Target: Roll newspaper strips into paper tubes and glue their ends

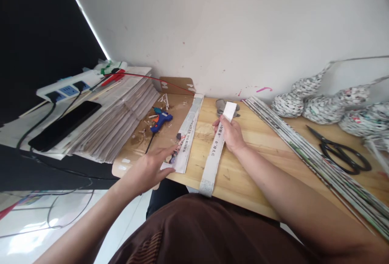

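Note:
My right hand [231,134] grips a long strip of newspaper [209,166] near its far end, thumb on top. The strip's near end reaches the table edge by my lap. My left hand [154,164] lies with fingers stretched out over the lower part of a stack of newspaper strips [187,144], its fingertips touching the printed top. Beyond my right hand a crumpled grey lump [221,105] rests on the table, partly hidden by the strip. A blue glue gun [161,121] lies left of the stack on a cardboard sheet [136,150].
At left, a tall pile of folded newspapers [121,122] carries a black phone [65,126] and a white power strip [69,87] with cables. Rolled paper sticks [291,144] lie at right, near black scissors [340,152] and woven paper gourd shapes [322,108]. A wall [212,33] stands behind.

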Available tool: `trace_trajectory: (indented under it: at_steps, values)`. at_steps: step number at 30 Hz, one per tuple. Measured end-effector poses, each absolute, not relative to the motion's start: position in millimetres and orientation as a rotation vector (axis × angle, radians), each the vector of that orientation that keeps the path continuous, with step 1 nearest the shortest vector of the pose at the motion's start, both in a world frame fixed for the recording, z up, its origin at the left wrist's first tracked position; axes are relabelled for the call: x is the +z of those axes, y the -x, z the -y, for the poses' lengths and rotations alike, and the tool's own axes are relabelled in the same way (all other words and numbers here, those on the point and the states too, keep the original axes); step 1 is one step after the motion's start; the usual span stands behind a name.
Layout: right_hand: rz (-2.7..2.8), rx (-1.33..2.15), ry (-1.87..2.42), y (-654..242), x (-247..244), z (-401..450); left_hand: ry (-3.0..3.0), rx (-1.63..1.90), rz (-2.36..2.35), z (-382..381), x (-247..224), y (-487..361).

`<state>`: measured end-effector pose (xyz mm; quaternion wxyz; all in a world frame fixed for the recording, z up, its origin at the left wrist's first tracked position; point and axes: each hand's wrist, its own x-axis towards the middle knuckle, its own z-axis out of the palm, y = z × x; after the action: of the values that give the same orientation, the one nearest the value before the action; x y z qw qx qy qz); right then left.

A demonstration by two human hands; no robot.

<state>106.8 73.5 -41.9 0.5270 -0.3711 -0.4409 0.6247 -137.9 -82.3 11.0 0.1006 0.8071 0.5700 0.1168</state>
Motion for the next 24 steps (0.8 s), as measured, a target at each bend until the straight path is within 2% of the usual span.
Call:
trace_trajectory:
  at_steps: [7,13,16,24]
  values:
    - [1.054,1.483,0.901,-106,-40,-72,-2.469,0.479,-1.727,101,-3,143]
    - [1.066,1.476,0.921,-107,-40,-71,-2.098,0.663,-1.980,94,-1,139]
    - [1.073,1.475,0.927,-107,-40,-71,-1.999,0.719,-1.926,93,-2,127]
    - [1.096,1.480,0.899,-108,-43,-74,-2.262,0.724,-1.798,87,-2,101]
